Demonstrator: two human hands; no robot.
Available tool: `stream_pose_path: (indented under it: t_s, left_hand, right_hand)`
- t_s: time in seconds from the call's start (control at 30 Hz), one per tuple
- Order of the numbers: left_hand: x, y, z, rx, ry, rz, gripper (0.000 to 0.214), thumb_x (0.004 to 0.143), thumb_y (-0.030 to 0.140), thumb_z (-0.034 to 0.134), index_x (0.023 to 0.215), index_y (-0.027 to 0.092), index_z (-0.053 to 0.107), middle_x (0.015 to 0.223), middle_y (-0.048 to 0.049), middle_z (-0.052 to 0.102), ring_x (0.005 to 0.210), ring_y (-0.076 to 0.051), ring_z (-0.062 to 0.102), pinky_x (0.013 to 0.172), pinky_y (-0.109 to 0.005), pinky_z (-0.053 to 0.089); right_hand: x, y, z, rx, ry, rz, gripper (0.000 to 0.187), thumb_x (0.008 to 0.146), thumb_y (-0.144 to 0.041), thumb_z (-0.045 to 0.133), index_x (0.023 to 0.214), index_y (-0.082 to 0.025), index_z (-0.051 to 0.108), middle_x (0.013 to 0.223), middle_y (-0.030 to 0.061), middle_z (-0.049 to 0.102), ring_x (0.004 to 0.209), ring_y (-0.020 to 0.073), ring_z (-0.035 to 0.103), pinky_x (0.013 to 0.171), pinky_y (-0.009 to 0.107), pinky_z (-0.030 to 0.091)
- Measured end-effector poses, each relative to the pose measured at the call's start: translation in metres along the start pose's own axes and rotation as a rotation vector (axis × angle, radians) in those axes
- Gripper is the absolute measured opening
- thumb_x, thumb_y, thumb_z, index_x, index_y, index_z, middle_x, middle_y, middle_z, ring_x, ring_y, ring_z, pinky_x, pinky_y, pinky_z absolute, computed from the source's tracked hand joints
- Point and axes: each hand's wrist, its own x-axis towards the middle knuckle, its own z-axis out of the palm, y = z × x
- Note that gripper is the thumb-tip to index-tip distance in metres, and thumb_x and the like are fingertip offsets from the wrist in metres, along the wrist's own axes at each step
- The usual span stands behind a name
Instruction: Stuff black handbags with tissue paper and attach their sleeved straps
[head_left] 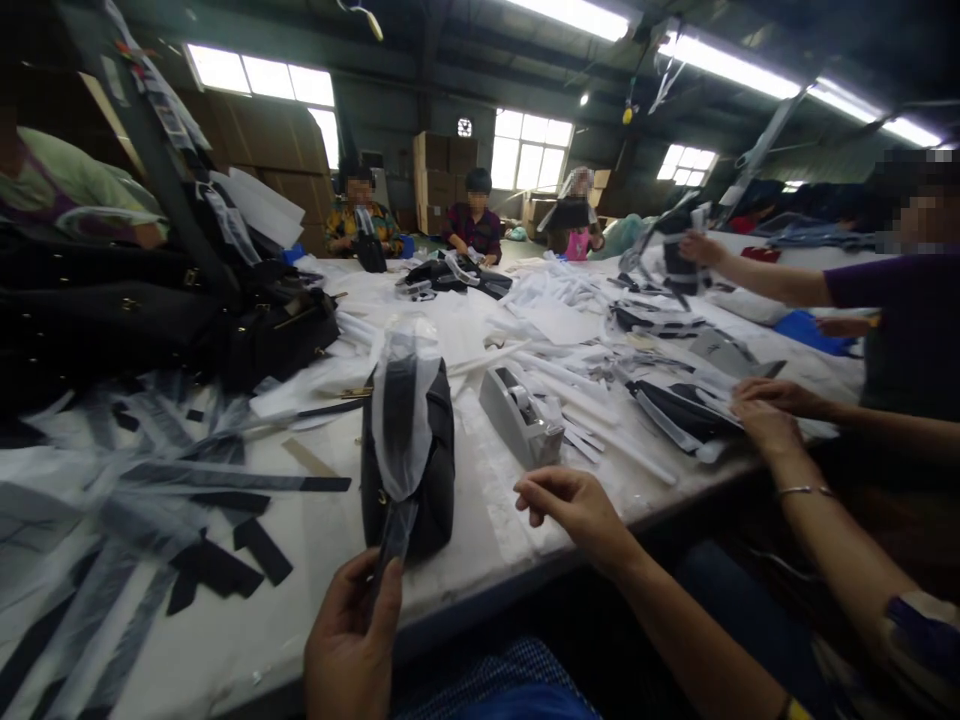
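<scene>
A black bag point(444, 440) stands on the table in front of me, its strap point(405, 425) covered in a clear and white wrap. My left hand point(356, 625) is closed on the lower end of that wrapped strap, thumb against fingers, at the table's front edge. My right hand point(574, 510) is raised to the right of the bag, with thumb and fingertips pinched together; whatever they hold, if anything, is too small to make out. Just beyond it sits a grey tape dispenser point(517, 415), not touched by the hand.
Loose black strips in clear film point(187, 520) lie at the left, before a pile of black bags point(135, 310). White wrapping pieces point(570, 290) cover the table's middle. At the right, a co-worker's hands point(772, 410) work on a black bag point(682, 410). Other people sit around the table.
</scene>
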Motion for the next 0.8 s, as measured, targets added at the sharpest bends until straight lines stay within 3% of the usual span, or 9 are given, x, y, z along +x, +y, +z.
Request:
stream_pose_path:
  t_s: [0.17,0.33,0.5,0.6,0.7,0.8]
  left_hand:
    - [-0.004,0.006,0.002,0.039,-0.048,0.093,0.040,0.076,0.049,0.076,0.101,0.019,0.068,0.100,-0.0055,0.073,0.099,-0.023,0.066,0.084,-0.028,0.051]
    - [-0.009,0.016,0.004,0.012,-0.047,0.121,0.037,0.076,0.047,0.076,0.097,0.017,0.069,0.092,-0.0070,0.073,0.092,-0.024,0.068,0.077,-0.029,0.054]
    - [-0.010,0.019,0.002,-0.030,-0.086,0.095,0.033,0.078,0.045,0.075,0.095,0.017,0.069,0.093,-0.0065,0.071,0.095,-0.024,0.066,0.083,-0.029,0.052]
    - [-0.011,0.021,0.000,-0.143,-0.150,-0.015,0.035,0.079,0.045,0.075,0.099,0.018,0.068,0.085,-0.0025,0.067,0.073,-0.013,0.061,0.064,-0.019,0.048]
    - [-0.014,0.024,-0.003,-0.273,-0.240,-0.201,0.039,0.080,0.047,0.075,0.104,0.018,0.065,0.068,0.0054,0.054,0.045,-0.002,0.030,0.040,-0.014,0.023]
    - [-0.015,0.026,-0.005,-0.358,-0.321,-0.295,0.037,0.081,0.050,0.073,0.093,0.017,0.063,0.069,0.0067,0.049,0.044,0.000,0.018,0.038,-0.013,0.012]
  right_hand:
    - [-0.012,-0.019,0.073,0.129,-0.308,0.021,0.029,0.082,-0.043,0.074,0.080,-0.014,0.074,0.067,0.0039,0.071,0.053,0.0105,0.062,0.053,0.021,0.050]
    - [-0.005,-0.021,0.116,0.019,-0.281,0.021,0.033,0.082,-0.043,0.072,0.068,-0.013,0.072,0.059,0.0027,0.067,0.047,0.0090,0.057,0.046,0.018,0.044]
    - [0.004,-0.017,0.117,-0.154,-0.259,0.047,0.038,0.082,-0.048,0.071,0.065,-0.014,0.071,0.056,0.0030,0.066,0.044,0.0095,0.055,0.042,0.018,0.041]
    - [0.008,-0.011,0.110,-0.114,-0.346,0.042,0.038,0.084,-0.049,0.069,0.070,-0.014,0.073,0.061,0.0032,0.069,0.049,0.0101,0.059,0.047,0.019,0.046]
    - [0.010,-0.003,0.104,0.041,-0.503,0.029,0.035,0.084,-0.050,0.069,0.081,-0.015,0.075,0.071,0.0028,0.071,0.061,0.0113,0.064,0.061,0.022,0.052]
    - [0.008,0.002,0.103,0.127,-0.551,0.035,0.034,0.084,-0.049,0.070,0.085,-0.015,0.075,0.078,0.0031,0.071,0.068,0.0122,0.065,0.068,0.024,0.054]
